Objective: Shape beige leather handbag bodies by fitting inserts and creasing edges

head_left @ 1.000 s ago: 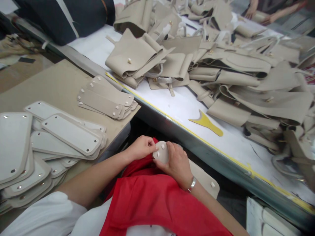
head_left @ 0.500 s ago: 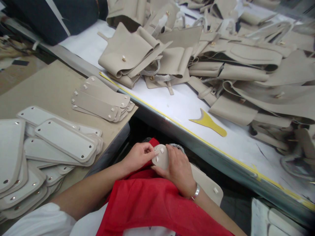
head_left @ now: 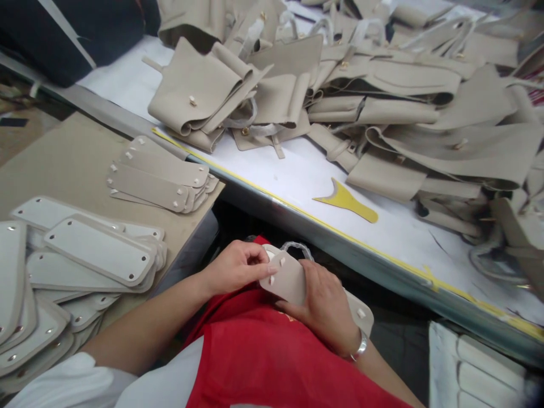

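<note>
your right hand (head_left: 329, 303) hides part of the beige panel (head_left: 289, 279), and the top edge crops the dark bundle (head_left: 108, 28).

Against the matt cloth of the red apron (head_left: 263, 351), the beige panel (head_left: 291, 279) looks like smooth, low-sheen leather, and a bracelet (head_left: 360, 347) of polished metal shines by the apron's edge. Left of the apron, smooth, matt pale panels (head_left: 100, 247) carry glossy, metal-looking studs (head_left: 144, 258). Beyond the apron, supple leather-like bags (head_left: 199, 85), their handles (head_left: 266, 130) in shiny clear plastic, cover a counter (head_left: 280, 173) faced in smooth, paper-like white.
</note>
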Tool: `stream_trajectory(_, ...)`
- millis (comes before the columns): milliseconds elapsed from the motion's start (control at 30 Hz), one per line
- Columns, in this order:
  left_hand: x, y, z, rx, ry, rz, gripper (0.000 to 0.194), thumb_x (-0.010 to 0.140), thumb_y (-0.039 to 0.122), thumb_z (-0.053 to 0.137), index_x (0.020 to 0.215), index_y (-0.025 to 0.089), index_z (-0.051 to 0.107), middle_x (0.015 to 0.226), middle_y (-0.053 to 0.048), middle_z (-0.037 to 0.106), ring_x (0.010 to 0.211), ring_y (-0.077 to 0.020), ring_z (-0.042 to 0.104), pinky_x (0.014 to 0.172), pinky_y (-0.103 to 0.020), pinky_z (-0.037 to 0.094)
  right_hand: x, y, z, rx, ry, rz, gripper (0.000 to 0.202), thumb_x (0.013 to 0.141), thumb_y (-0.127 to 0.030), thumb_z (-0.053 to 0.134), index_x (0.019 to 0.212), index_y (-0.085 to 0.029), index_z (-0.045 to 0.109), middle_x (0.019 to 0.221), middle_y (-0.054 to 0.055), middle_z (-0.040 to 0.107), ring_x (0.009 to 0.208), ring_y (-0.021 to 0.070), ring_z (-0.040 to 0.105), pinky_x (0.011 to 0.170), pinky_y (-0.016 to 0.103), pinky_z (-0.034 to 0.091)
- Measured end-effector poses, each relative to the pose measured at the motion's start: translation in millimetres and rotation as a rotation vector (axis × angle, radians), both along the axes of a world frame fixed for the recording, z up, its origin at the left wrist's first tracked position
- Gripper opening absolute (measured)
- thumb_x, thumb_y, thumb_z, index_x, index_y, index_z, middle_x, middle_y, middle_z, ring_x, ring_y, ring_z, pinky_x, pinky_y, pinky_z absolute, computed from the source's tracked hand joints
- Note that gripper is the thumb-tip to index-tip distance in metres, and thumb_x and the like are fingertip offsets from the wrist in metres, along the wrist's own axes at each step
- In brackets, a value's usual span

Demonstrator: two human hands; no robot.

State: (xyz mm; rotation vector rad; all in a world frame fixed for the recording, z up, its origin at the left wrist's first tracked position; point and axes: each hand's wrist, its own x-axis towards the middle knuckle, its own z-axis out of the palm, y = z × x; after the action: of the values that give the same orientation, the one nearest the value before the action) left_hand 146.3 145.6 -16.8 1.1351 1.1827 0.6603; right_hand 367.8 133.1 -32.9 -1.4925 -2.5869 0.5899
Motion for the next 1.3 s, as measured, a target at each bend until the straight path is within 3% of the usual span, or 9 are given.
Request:
stream_trajectory(100, -0.6, -1.1, 1.6, 0.009, 0.047, -0.027, 0.029, 0.072, 0.04, 0.063, 0.063, 0.013, 0.058, 0.063, -0.002, 0.061, 0.059, -0.0109, 0.052, 0.056, -0.02, 0.042, -0.5, -0.2, 0.2, 0.006, 0.0, -0.01, 0.073, 0.064, -0.063, 0.062, 0.115, -0.014, 0.046, 0.105, 0.014, 0.057, 0.095, 0.0278, 0.053, 0.08, 0.04, 0.04)
stream_trajectory(267, -11.8, -1.9, -19.2, 0.035, 0.351, 0.017, 0.031, 0.075, 0.04, 0.056, 0.065, 0.012, 0.064, 0.059, -0.001, 0.061, 0.056, -0.0106, 0.05, 0.052, -0.02, 0.037, 2.6, -2.7, -1.9, 0.018, 0.003, -0.014, 0.074, 0.064, -0.062, 0.062, 0.117, -0.013, 0.045, 0.108, 0.014, 0.056, 0.099, 0.0276, 0.052, 0.083, 0.04, 0.039)
stream_trajectory(367, -13.6, -2.7, -25.8, 0.055, 0.417, 0.025, 0.031, 0.075, 0.041, 0.056, 0.066, 0.013, 0.064, 0.06, 0.0, 0.061, 0.055, -0.0107, 0.05, 0.052, -0.02, 0.036, 3.6, -3.0, -2.3, 0.024, 0.005, -0.015, 0.072, 0.066, -0.061, 0.061, 0.118, -0.014, 0.044, 0.11, 0.015, 0.055, 0.1, 0.0284, 0.051, 0.083, 0.04, 0.039)
stream_trajectory(633, -9.6, -0.2, -21.0, 0.079, 0.485, 0.02, 0.031, 0.073, 0.041, 0.057, 0.058, 0.014, 0.059, 0.054, 0.001, 0.057, 0.052, -0.0095, 0.048, 0.049, -0.02, 0.032, 1.9, -1.1, -0.6, 0.042, -0.009, 0.009, 0.066, 0.069, -0.061, 0.058, 0.115, -0.014, 0.045, 0.106, 0.014, 0.056, 0.096, 0.028, 0.052, 0.082, 0.039, 0.039)
stream_trajectory(1067, -10.8, -2.9, -19.3, 0.2, 0.663, -0.016, 0.032, 0.076, 0.043, 0.055, 0.062, 0.015, 0.062, 0.058, -0.001, 0.061, 0.054, -0.0111, 0.05, 0.052, -0.022, 0.03, -4.2, -1.8, -0.9, 0.073, -0.08, 0.024, 0.068, 0.067, -0.064, 0.057, 0.111, -0.013, 0.046, 0.101, 0.013, 0.056, 0.089, 0.0271, 0.053, 0.075, 0.038, 0.04)
stream_trajectory(1300, -12.8, -6.8, -23.3, 0.197, 0.612, 0.004, 0.035, 0.077, 0.045, 0.054, 0.061, 0.015, 0.06, 0.058, 0.0, 0.059, 0.053, -0.0103, 0.049, 0.051, -0.022, 0.029, -8.0, -4.3, 0.9, 0.061, -0.099, 0.014, 0.067, 0.068, -0.064, 0.057, 0.111, -0.013, 0.047, 0.101, 0.013, 0.056, 0.089, 0.0274, 0.053, 0.076, 0.038, 0.04)
